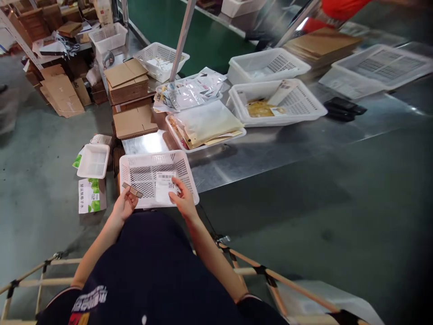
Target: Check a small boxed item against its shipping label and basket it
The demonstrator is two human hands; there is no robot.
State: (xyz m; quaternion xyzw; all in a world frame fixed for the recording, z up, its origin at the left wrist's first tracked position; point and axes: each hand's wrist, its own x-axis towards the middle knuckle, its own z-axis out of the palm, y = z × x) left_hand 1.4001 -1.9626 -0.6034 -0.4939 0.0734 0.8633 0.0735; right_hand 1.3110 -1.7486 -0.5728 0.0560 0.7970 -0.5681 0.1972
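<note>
My left hand pinches a small flat brown cardboard piece over the near edge of a white perforated basket. My right hand holds a white packet with a barcode label inside that same basket. The basket rests at the near left corner of a shiny metal table. My dark-shirted lap sits just below both hands.
Further back on the table lie a tray of plastic mailers, white baskets and flat cardboard. Cardboard stacks, a small white tray and a green-printed box sit on the floor at left. A person in red stands at the back right.
</note>
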